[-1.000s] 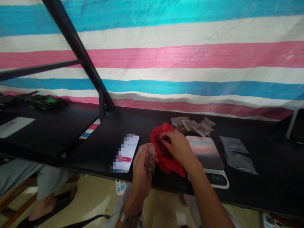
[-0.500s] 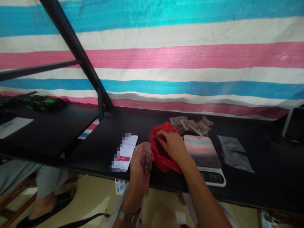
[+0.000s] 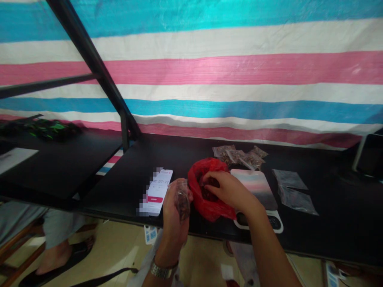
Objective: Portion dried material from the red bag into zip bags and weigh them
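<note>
From left hand [image 3: 171, 211], red plastic bag [image 3: 214, 209] just to the right; right hand [image 3: 229, 188] nearer, already over its mouth.
On black tabletop [image 3: 335, 223], first a smartphone [image 3: 158, 191] near the front edge; beside it, left hand with fingers curled around clear zip bag [image 3: 182, 201] of brown pieces, long axis pointing away from front edge. Next, close to the same edge, red plastic bag, with mouth between both hands; right hand half bent, coming from the right, thumb and forefinger a little apart, tips inside the mouth, so not possible to tell about any hold. After that, filled packets [image 3: 251, 158] toward the back edge, kitchen scale [image 3: 255, 187] partly covered, then flat zip bags [image 3: 295, 199].
</note>
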The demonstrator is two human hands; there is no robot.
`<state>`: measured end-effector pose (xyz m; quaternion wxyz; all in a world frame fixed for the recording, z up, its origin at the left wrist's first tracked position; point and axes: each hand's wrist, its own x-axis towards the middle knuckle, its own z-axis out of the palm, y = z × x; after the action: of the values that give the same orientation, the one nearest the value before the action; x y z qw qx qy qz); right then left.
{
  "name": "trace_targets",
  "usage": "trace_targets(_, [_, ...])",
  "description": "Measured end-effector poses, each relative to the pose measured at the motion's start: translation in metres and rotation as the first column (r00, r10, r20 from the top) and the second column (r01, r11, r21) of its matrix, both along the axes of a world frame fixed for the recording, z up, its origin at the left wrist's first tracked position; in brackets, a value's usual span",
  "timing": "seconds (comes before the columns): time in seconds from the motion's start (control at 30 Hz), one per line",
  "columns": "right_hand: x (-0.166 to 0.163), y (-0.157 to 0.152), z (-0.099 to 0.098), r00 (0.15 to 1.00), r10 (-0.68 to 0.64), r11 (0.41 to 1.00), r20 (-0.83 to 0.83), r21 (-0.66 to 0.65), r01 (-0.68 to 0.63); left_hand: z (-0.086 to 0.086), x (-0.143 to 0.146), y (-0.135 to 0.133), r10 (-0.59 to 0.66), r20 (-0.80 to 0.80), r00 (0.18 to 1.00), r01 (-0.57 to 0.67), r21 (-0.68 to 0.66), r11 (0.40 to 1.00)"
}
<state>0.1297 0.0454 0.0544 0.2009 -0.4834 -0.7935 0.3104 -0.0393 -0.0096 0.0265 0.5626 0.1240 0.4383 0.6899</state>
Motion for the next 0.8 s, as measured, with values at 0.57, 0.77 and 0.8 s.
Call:
trace_targets(0.57, [0.023, -0.013, 0.017, 0.97, -0.091, 0.989, -0.227, -0.132, 0.062, -0.016, -0.002, -0.012, 0.106, -0.654, 0.749, 0.042, 0.207, 0.977])
trace_targets(0.77, [0.024, -0.026, 0.045, 0.901, -0.144, 0.987, -0.409, 0.006, 0.16, -0.026, 0.006, -0.014, 0.101, -0.833, 0.544, 0.198, 0.245, 0.949])
trace_targets(0.8, [0.021, -0.029, 0.049, 0.907, -0.152, 0.983, -0.394, 0.036, 0.18, -0.028, 0.007, -0.014, 0.095, -0.834, 0.543, 0.199, 0.238, 0.951])
